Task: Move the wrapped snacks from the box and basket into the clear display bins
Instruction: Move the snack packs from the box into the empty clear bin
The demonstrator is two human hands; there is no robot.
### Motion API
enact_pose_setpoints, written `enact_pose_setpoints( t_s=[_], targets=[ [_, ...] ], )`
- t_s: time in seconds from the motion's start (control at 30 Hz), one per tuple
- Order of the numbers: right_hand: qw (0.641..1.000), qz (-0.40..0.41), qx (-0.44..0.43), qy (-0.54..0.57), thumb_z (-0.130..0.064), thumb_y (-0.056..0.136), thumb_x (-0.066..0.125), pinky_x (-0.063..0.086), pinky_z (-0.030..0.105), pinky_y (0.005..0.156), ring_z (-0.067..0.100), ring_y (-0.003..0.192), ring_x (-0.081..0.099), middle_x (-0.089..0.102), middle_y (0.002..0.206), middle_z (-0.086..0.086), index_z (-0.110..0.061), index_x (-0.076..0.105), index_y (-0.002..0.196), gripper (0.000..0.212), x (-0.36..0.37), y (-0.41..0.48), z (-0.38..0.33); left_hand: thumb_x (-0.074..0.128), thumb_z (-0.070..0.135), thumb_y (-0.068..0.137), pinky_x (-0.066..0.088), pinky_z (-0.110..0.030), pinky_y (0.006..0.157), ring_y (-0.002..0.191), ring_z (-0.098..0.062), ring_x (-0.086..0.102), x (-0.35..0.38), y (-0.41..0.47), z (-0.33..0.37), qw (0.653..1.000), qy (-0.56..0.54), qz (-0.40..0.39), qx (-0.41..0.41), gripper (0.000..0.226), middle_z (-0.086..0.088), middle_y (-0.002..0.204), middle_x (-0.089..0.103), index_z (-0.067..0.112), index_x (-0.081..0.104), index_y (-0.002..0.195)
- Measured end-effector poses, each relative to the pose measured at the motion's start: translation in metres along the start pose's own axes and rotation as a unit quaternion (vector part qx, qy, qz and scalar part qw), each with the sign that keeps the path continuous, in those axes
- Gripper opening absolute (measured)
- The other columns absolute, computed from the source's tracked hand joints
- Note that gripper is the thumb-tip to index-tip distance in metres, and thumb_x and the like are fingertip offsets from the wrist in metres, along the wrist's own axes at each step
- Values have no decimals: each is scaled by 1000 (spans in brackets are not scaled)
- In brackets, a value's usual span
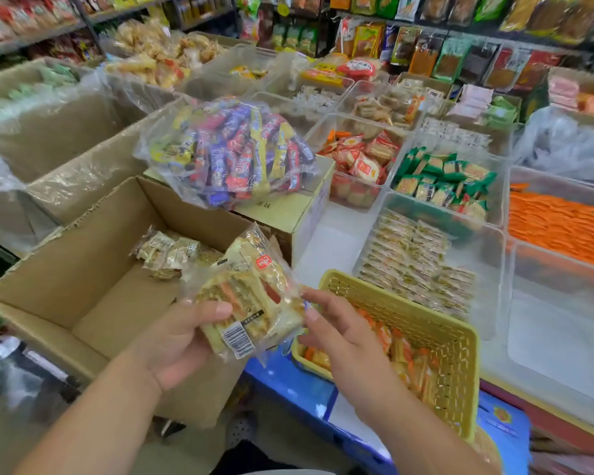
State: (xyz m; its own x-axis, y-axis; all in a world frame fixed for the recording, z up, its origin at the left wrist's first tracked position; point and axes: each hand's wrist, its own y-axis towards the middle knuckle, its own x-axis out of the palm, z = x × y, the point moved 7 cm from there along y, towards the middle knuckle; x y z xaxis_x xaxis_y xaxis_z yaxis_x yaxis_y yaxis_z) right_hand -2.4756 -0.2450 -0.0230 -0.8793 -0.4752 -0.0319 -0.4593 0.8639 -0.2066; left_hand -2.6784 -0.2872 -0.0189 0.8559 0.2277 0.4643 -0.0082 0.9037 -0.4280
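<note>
My left hand grips a stack of clear-wrapped sandwich snacks over the right edge of the open cardboard box. My right hand touches the stack's right side with its fingertips. A few more wrapped snacks lie at the back of the box. The yellow basket stands to the right and holds orange and yellow packets. Behind it a clear display bin holds several rows of the same pale wrapped snacks.
A bag of mixed colourful bars rests on a closed carton. Clear bins of red, green and orange packets fill the counter. A clear bin with nothing in it stands at the right. Shelves of goods line the back.
</note>
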Motion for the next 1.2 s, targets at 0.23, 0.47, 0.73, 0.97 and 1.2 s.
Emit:
enact_pose_setpoints(
  t_s=[0.23,0.47,0.73,0.97,1.2],
  targets=[
    [1000,6,23,-6,-50,89,59,57,32,88,9,102,69,69,117,-16,-55,62,117,28,-104,-71,33,103,25,43,62,-55,83,113,-41,70,100,2,-107,995,-66,-11,-80,83,-26,133,66,10,76,120],
    [980,44,-79,-179,-30,91,72,46,23,105,1,136,44,41,144,-28,-63,39,139,68,-183,-107,26,106,26,30,63,-52,81,101,-41,74,158,12,-152,979,21,-77,-187,84,-29,124,69,5,80,107],
    [925,69,-122,-354,-6,86,77,27,28,119,4,147,26,28,160,-19,-27,57,142,63,-213,-117,12,104,33,42,56,-53,97,114,-40,69,225,49,-155,954,81,-184,-223,102,-26,132,66,7,65,133],
    [902,154,-117,-386,-30,93,66,37,32,112,13,134,43,54,137,-17,-28,66,131,37,-234,-105,3,99,38,59,60,-49,89,114,-36,70,230,86,-155,938,76,-221,-255,79,-20,134,67,20,70,131],
    [905,231,-101,-343,-50,95,60,29,16,114,1,138,38,56,130,-21,-33,65,119,31,-257,-89,1,102,29,52,62,-52,63,86,-32,77,228,128,-140,949,-7,-202,-242,59,-19,109,77,17,82,106]
  ],
)
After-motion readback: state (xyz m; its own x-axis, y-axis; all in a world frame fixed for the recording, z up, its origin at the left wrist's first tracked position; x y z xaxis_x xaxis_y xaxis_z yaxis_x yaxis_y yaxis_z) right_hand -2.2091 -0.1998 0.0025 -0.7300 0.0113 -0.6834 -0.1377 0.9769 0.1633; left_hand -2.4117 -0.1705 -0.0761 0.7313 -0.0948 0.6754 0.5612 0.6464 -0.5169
